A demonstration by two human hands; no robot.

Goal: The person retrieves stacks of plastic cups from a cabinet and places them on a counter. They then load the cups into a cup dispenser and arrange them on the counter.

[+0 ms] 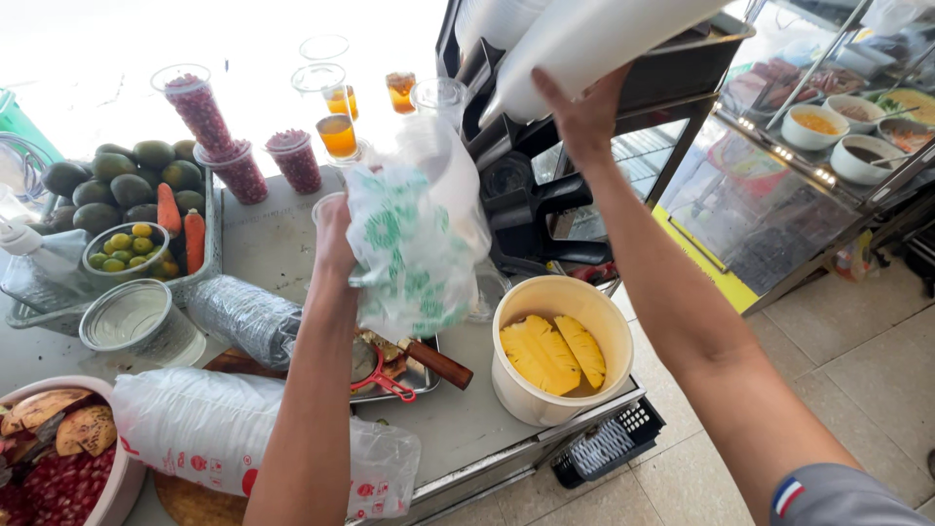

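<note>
Above the steel counter point(458, 419), a green-printed plastic bag point(409, 248) (a clear cup seems to sit inside) is gripped by the left hand point(333, 239). A stack of white cups point(584, 44) overhead is clasped by the right hand point(584, 117). Below stands a cream bucket point(516, 390) of peeled pineapple.

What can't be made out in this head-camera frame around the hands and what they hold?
- Left hand: fingers hidden behind the green-printed plastic bag.
- Clear cup inside that bag: its contents are veiled by the plastic.
- Right hand: fingertips hidden behind the white cup stack, which the top edge cuts off.
- Far cups: washed out by window glare.
</note>
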